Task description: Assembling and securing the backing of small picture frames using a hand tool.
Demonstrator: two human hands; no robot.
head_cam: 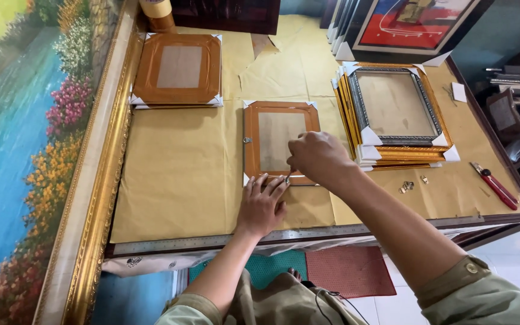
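Small brown picture frame point(280, 141) lies face-down mid-counter point(182, 180), toward the near edge. Left hand point(262, 204) released, pressing flat on its lower rim; right hand point(314, 157) clenched, pinching a small metal piece at that rim. Frame likely light, stiff, glass fragile: hold by the edges.

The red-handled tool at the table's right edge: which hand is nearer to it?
Right. The right hand is over the middle frame, left of the red-handled tool; the left hand lies farther left, at the frame's bottom edge.
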